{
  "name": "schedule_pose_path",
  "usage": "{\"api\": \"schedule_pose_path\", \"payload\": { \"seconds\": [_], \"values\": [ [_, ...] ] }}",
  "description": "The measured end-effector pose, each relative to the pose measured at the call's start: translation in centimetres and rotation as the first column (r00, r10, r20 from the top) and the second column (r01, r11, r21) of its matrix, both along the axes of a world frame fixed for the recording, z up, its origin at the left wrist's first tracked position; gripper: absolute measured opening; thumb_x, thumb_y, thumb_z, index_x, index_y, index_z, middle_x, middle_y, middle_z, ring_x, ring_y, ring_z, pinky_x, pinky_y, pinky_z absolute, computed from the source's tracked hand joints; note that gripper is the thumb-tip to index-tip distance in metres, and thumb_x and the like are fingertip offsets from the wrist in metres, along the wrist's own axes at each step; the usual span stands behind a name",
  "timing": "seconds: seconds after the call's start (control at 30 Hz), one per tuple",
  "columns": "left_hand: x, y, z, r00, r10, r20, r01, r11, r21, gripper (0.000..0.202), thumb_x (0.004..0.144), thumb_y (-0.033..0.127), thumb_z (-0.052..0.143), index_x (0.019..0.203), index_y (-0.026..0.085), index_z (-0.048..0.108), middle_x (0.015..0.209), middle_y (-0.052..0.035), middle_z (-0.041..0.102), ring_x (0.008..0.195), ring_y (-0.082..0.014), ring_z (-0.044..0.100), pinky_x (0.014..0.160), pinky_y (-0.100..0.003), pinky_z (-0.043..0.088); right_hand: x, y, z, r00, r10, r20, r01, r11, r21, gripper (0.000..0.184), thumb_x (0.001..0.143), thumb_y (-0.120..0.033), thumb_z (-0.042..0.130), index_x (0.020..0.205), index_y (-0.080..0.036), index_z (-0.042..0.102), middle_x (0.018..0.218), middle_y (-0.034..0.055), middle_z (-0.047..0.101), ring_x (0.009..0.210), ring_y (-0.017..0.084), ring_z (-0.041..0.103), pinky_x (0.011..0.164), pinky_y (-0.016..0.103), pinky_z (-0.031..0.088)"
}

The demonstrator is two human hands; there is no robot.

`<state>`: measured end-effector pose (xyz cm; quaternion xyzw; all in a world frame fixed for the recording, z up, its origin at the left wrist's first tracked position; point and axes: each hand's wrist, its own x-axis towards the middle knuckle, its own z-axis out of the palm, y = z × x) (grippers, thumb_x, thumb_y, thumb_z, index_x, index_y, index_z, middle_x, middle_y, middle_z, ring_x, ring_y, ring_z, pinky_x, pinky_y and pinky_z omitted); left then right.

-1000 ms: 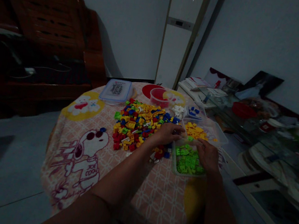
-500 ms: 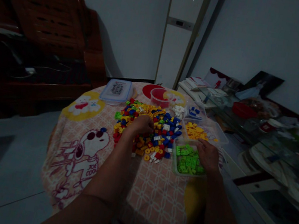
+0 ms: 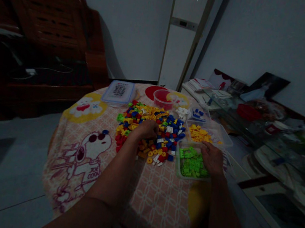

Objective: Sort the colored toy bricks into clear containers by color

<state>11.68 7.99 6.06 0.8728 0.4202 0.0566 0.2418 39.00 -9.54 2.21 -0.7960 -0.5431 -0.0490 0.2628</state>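
My left hand (image 3: 147,129) is in the heap of mixed toy building bricks (image 3: 172,125), its fingers curled and pressed together; whatever they hold is hidden. My right hand (image 3: 212,160) is closed over the right rim of a clear plastic box (image 3: 176,168), fingers pointing toward its far corner. Inside that box lie bright green bricks (image 3: 192,162). Behind it, a second clear box (image 3: 225,138) holds yellow bricks (image 3: 200,133).
Farther back stand a small box with blue bricks (image 3: 198,113), white bricks (image 3: 182,113), a round pink tub (image 3: 163,99) and a lidded container (image 3: 119,92). A blue piece (image 3: 105,132) lies alone on the patterned tablecloth (image 3: 157,195). A cluttered glass-topped cabinet (image 3: 229,107) is at right.
My left hand has shifted slightly toward me and to the right within the heap. My right hand stays at the green bricks' box.
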Motion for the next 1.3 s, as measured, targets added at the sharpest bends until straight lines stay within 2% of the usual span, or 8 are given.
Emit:
{"api": "schedule_pose_path", "payload": {
  "seconds": [0.2, 0.43, 0.57, 0.7, 0.83, 1.03, 1.13, 1.3],
  "values": [
    [1.1, -0.2, 0.2, 0.935, -0.004, 0.356, 0.015, 0.999, -0.028, 0.015, 0.068, 0.018, 0.065, 0.078, 0.014, 0.075, 0.070, -0.0001, 0.071, 0.067, -0.0131, 0.062, 0.064, -0.021, 0.045, 0.0, 0.0, 0.0, 1.000, -0.005, -0.005, 0.005, 1.000, -0.008, 0.039, 0.090, -0.032, 0.048, 0.116, -0.016, 0.074, 0.110, 0.0146, 0.076, 0.094, 0.027, 0.071, 0.086, 0.038, 0.053],
    [6.1, -4.4, 0.6, 0.842, -0.206, 0.499, 0.282, 0.956, -0.082, 0.014, 0.071, 0.018, 0.066, 0.081, 0.013, 0.074, 0.069, 0.0002, 0.068, 0.065, -0.0115, 0.059, 0.063, -0.020, 0.044, 0.1, 0.0, -0.1, 1.000, 0.009, 0.004, -0.009, 1.000, 0.017, 0.040, 0.091, -0.035, 0.048, 0.115, -0.016, 0.074, 0.107, 0.0147, 0.077, 0.092, 0.027, 0.072, 0.084, 0.037, 0.053],
    [7.7, -6.6, 0.9, 0.837, -0.309, 0.452, 0.374, 0.926, -0.059, 0.012, 0.072, 0.016, 0.069, 0.082, 0.013, 0.074, 0.069, 0.0009, 0.068, 0.067, -0.0112, 0.060, 0.065, -0.020, 0.043, 0.1, 0.0, -0.1, 1.000, -0.008, 0.003, 0.008, 1.000, -0.001, 0.041, 0.092, -0.037, 0.048, 0.117, -0.017, 0.073, 0.102, 0.0141, 0.077, 0.089, 0.027, 0.072, 0.082, 0.037, 0.053],
    [7.5, -6.4, 1.5, 0.850, -0.320, 0.419, 0.371, 0.928, -0.044, 0.015, 0.075, 0.015, 0.067, 0.087, 0.013, 0.075, 0.074, -0.0002, 0.070, 0.069, -0.0118, 0.062, 0.068, -0.020, 0.045, 0.1, 0.0, 0.0, 1.000, 0.001, -0.001, -0.001, 1.000, -0.004, 0.041, 0.091, -0.035, 0.047, 0.117, -0.017, 0.073, 0.105, 0.0134, 0.077, 0.091, 0.027, 0.072, 0.083, 0.037, 0.054],
    [4.5, -3.9, 2.1, 0.921, -0.244, 0.303, 0.258, 0.966, -0.004, 0.019, 0.074, 0.015, 0.066, 0.090, 0.014, 0.076, 0.078, -0.0012, 0.073, 0.072, -0.0136, 0.064, 0.069, -0.021, 0.046, 0.0, 0.0, 0.1, 1.000, 0.010, -0.015, -0.010, 1.000, 0.008, 0.041, 0.090, -0.033, 0.047, 0.116, -0.018, 0.074, 0.111, 0.0122, 0.076, 0.094, 0.026, 0.072, 0.087, 0.038, 0.054],
    [-1.9, -0.2, 2.3, 0.996, 0.079, -0.042, -0.076, 0.995, 0.063, 0.023, 0.070, 0.011, 0.066, 0.088, 0.016, 0.078, 0.084, -0.0027, 0.076, 0.076, -0.0155, 0.067, 0.068, -0.021, 0.047, 0.0, 0.0, 0.0, 1.000, 0.001, -0.013, -0.001, 1.000, -0.011, 0.041, 0.089, -0.032, 0.047, 0.117, -0.017, 0.073, 0.112, 0.0132, 0.076, 0.097, 0.029, 0.072, 0.087, 0.040, 0.054],
    [-3.2, 0.2, 2.0, 0.983, 0.097, -0.155, -0.102, 0.995, -0.020, 0.029, 0.068, 0.012, 0.069, 0.093, 0.020, 0.078, 0.088, -0.0003, 0.077, 0.079, -0.0148, 0.068, 0.068, -0.019, 0.047, 0.1, 0.0, -0.1, 1.000, -0.001, -0.014, 0.001, 1.000, -0.008, 0.041, 0.089, -0.033, 0.048, 0.117, -0.017, 0.073, 0.113, 0.0127, 0.075, 0.097, 0.028, 0.071, 0.089, 0.039, 0.053],
    [-1.7, 0.1, 0.9, 0.971, 0.040, -0.235, -0.036, 0.999, 0.021, 0.035, 0.061, 0.012, 0.074, 0.094, 0.023, 0.079, 0.094, -0.0017, 0.077, 0.085, -0.0177, 0.069, 0.072, -0.020, 0.050, 0.2, 0.1, 0.0, 1.000, 0.000, -0.026, 0.000, 1.000, 0.012, 0.041, 0.089, -0.035, 0.047, 0.115, -0.017, 0.074, 0.108, 0.0134, 0.077, 0.090, 0.026, 0.072, 0.085, 0.038, 0.054]
  ]
}}
